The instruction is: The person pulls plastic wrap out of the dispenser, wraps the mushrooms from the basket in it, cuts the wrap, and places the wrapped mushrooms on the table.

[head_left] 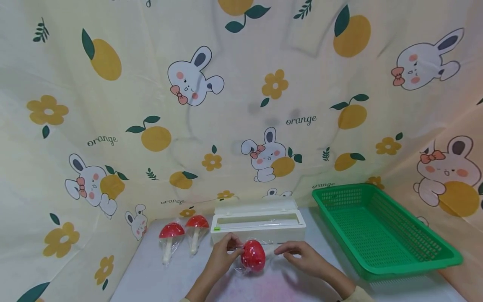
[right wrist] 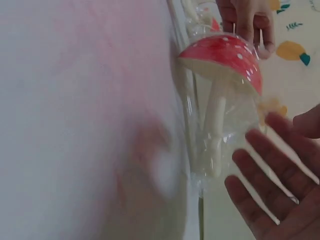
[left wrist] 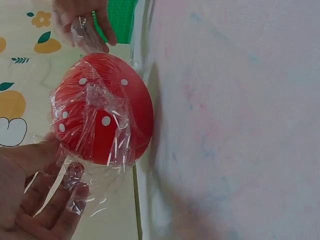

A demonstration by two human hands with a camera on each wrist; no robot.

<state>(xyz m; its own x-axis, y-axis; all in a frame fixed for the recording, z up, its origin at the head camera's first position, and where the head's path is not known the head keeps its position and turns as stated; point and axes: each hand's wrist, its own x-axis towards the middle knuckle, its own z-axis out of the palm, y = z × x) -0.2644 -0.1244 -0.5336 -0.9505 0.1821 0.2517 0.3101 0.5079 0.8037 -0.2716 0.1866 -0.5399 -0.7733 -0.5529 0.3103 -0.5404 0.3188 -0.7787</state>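
A toy mushroom (head_left: 253, 256) with a white-dotted red cap and a pale stem is wrapped in clear plastic film. My left hand (head_left: 224, 253) pinches the film at the cap's left edge; in the left wrist view loose film (left wrist: 92, 187) covers some fingertips. On the stem side, my right hand (head_left: 305, 256) has its fingers extended. The right wrist view shows those fingers (right wrist: 255, 175) spread and straight beside the pale stem (right wrist: 215, 115), with nothing gripped. Whether they touch the film there is hard to tell.
Behind the hands stands a white film dispenser box (head_left: 260, 233), lid raised. Two wrapped toy mushrooms, one (head_left: 170, 239) beside another (head_left: 196, 233), lie at the left. A green plastic basket (head_left: 415, 266) sits at the right. A patterned cloth (head_left: 234, 117) hangs behind the table.
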